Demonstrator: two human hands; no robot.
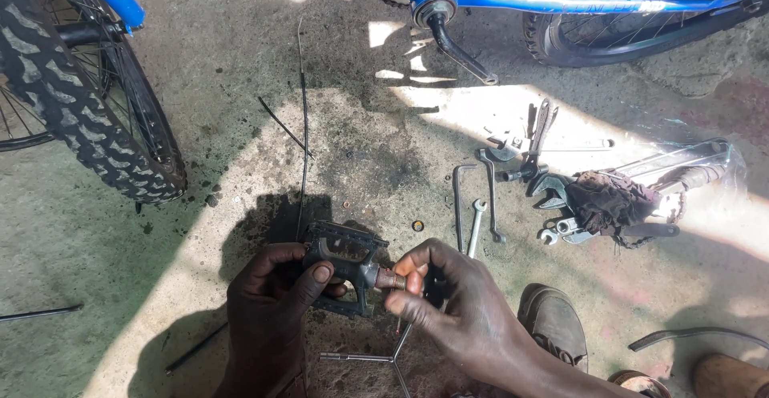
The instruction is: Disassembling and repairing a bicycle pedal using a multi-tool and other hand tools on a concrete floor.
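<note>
Gripping a black pedal [343, 266], left hand [268, 298]; right hand [448, 298] pinches its axle [390, 279].

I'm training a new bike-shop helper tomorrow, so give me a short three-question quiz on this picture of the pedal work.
1. True or false: the left hand grips the black pedal by its body.
2. Multiple choice: what do the right hand fingers pinch? A) a spanner on the ground B) the pedal's axle end C) the knobby tyre
3. Short answer: what lies on the pile of tools to the right?

Key: 1 true. 2 B. 3 A dark rag.
</note>
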